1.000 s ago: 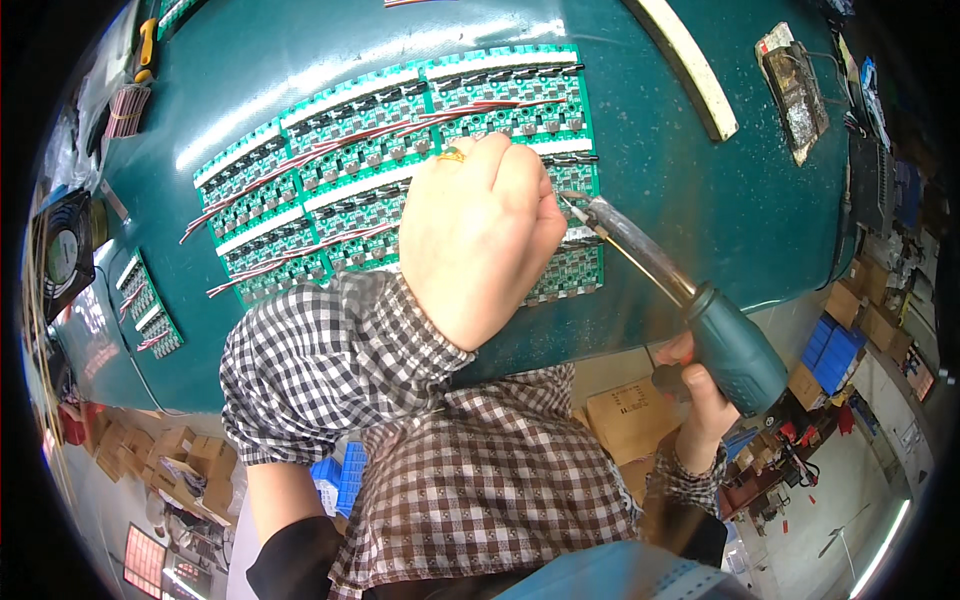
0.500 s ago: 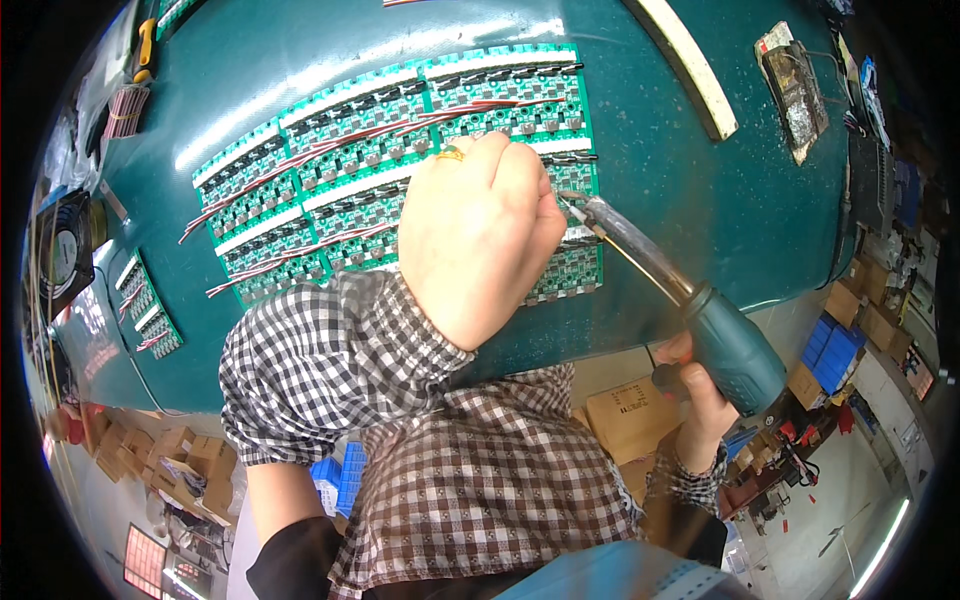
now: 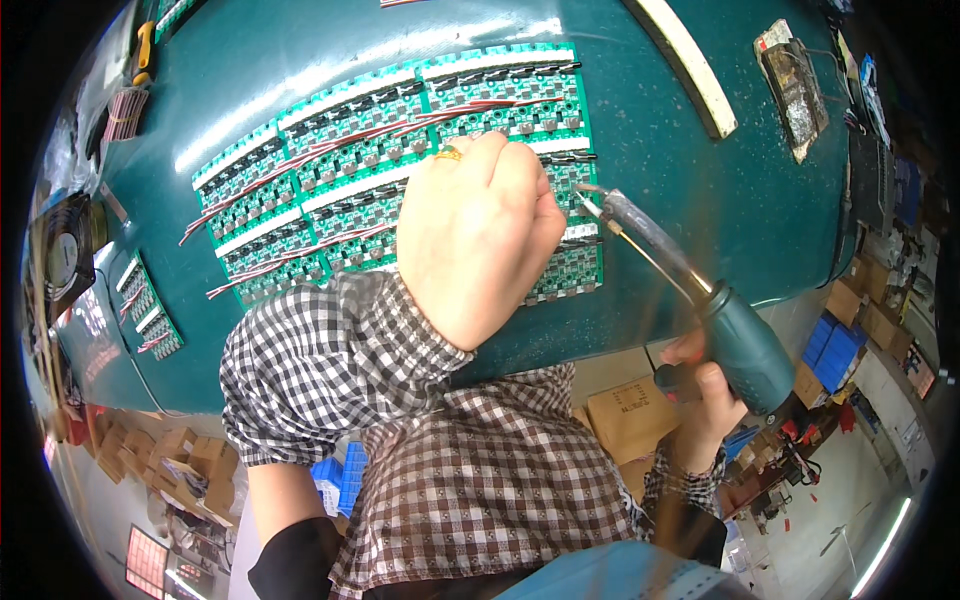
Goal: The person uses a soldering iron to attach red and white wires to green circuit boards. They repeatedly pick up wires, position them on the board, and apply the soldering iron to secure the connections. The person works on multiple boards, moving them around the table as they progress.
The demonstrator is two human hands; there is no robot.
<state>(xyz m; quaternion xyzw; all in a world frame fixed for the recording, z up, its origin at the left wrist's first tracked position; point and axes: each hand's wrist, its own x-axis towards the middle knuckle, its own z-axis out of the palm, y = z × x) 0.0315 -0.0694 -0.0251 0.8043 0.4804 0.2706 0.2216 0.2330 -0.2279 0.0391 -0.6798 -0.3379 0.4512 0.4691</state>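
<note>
My right hand (image 3: 712, 400) is wrapped round the dark green handle of a soldering gun (image 3: 750, 350). The gun's metal barrel slants up and left, its tip over the right side of a panel of green circuit boards (image 3: 365, 152). A thin tube with a pale end runs along under the barrel to the tip. My left hand (image 3: 480, 225), closed with its back up, lies over the panel just left of the tip. Its fingertips are hidden beneath it, so whatever they pinch does not show. Red, black and white wires (image 3: 350, 130) run in bundles across the boards.
A smaller circuit board (image 3: 148, 305) lies at the left of the green table (image 3: 420, 365). A curved pale strip (image 3: 685, 65) and a stained block (image 3: 795, 90) sit at the far right. A yellow-handled tool (image 3: 145, 50) and a fan (image 3: 68, 250) are at the left edge.
My right hand and the soldering gun have shifted slightly to the right, the tip drawing a little away from my left hand. My left hand has stayed almost still.
</note>
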